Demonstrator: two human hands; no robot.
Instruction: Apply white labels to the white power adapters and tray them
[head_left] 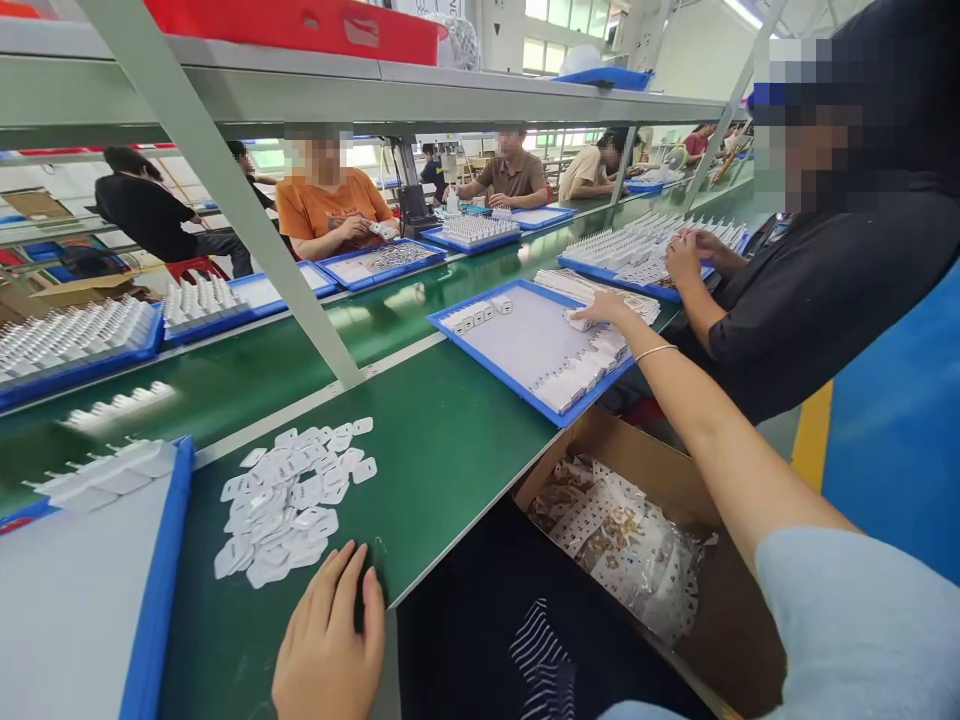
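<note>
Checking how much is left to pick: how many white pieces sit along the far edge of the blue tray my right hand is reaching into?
4: a row of white pieces at the blue tray's far-left edge, apart from the right hand; more line its near-right edge.

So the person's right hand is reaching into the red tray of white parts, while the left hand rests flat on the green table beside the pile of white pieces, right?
Not quite: the tray is blue-rimmed, not red. The head view shows the right hand reaching over it to a white part, while the left hand rests flat on the green table beside the pile of white pieces.

Right hand point(600, 310) on blue tray point(480, 355)
</note>
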